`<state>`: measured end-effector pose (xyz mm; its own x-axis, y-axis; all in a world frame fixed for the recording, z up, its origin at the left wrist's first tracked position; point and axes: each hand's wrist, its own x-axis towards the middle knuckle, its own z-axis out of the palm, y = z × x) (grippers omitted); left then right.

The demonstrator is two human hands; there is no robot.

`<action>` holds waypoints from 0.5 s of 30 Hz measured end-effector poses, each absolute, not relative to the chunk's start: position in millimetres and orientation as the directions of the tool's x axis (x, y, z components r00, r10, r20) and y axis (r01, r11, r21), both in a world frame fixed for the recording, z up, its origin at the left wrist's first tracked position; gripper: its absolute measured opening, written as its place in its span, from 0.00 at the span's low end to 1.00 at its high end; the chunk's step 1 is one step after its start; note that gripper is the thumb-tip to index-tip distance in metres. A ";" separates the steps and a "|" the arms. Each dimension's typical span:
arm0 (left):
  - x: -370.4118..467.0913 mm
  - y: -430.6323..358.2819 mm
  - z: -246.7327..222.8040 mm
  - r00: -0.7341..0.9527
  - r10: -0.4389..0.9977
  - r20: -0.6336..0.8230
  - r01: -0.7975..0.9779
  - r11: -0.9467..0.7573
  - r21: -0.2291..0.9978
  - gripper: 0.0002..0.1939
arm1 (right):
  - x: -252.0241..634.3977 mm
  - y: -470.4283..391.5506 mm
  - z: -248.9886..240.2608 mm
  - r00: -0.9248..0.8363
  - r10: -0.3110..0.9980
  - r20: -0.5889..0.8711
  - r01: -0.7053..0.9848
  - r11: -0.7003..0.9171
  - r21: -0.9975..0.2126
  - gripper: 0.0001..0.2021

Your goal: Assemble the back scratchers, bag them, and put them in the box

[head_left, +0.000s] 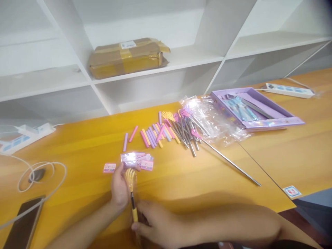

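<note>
A yellow hand-shaped back scratcher (130,178) with a short dark and yellow handle is held upright in front of me, with what looks like a clear plastic sleeve around it. My left hand (119,188) is closed around its head end, the fingers partly hidden behind it. Lower down, my right hand (153,221) pinches the yellow handle between thumb and fingers. Just beyond my left fingertips lie a shiny stack of small cards (129,159) and some loose pink cards (147,165); another pink card (109,168) is to the left.
Pink, purple and yellow tubes (151,136) lie beside a pile of metal-rod back scratchers (188,131). One long scratcher (230,159) extends rightward. Clear plastic bags (220,121) adjoin a purple box (275,122). A phone (24,221), cables and power strips (289,90) flank the table.
</note>
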<state>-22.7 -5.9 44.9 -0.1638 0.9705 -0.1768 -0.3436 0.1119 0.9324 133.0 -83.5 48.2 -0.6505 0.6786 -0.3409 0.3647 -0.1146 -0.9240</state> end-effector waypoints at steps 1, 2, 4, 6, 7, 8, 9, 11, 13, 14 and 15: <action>-23.2 -5.1 43.8 -0.134 0.980 -0.145 -0.341 0.092 0.935 0.24 | 134.3 -85.0 46.5 -0.629 0.700 -0.339 0.345 -0.139 -0.928 0.11; -23.9 -3.2 42.0 -0.097 0.988 -0.116 -0.341 0.076 0.937 0.23 | 137.9 -85.6 46.0 -0.612 0.710 -0.349 0.330 -0.172 -0.928 0.10; -25.8 3.2 37.1 -0.031 0.996 -0.084 -0.348 0.068 0.935 0.21 | 153.1 -83.5 49.7 -0.580 0.720 -0.381 0.293 -0.252 -0.922 0.09; -27.8 10.8 31.2 0.039 0.994 -0.100 -0.339 0.107 0.935 0.18 | 178.6 -75.8 58.8 -0.513 0.776 -0.367 0.247 -0.276 -0.929 0.10; -28.5 14.0 28.5 0.078 0.991 -0.110 -0.324 0.130 0.937 0.16 | 194.8 -69.5 64.4 -0.459 0.822 -0.337 0.229 -0.257 -0.939 0.12; -29.1 16.4 26.0 0.121 0.986 -0.114 -0.303 0.147 0.942 0.14 | 212.9 -61.8 69.8 -0.398 0.868 -0.298 0.229 -0.220 -0.948 0.15; -29.3 17.7 24.0 0.170 0.979 -0.114 -0.278 0.159 0.947 0.12 | 232.7 -52.7 74.6 -0.343 0.904 -0.255 0.238 -0.179 -0.955 0.17; -29.1 16.9 21.4 0.261 0.959 -0.107 -0.217 0.166 0.962 0.10 | 276.2 -31.8 80.6 -0.203 0.959 -0.200 0.289 -0.137 -0.948 0.21; -28.1 13.0 20.3 0.330 0.939 -0.102 -0.146 0.157 0.977 0.09 | 322.3 -8.6 81.9 -0.004 0.995 -0.099 0.397 -0.089 -0.913 0.24; -27.6 10.6 20.1 0.361 0.927 -0.104 -0.109 0.153 0.982 0.08 | 345.4 3.6 81.3 0.100 0.995 -0.031 0.474 -0.075 -0.877 0.23; -27.1 8.3 20.0 0.391 0.914 -0.109 -0.074 0.149 0.986 0.08 | 367.9 16.2 80.4 0.213 0.977 0.029 0.555 -0.096 -0.826 0.22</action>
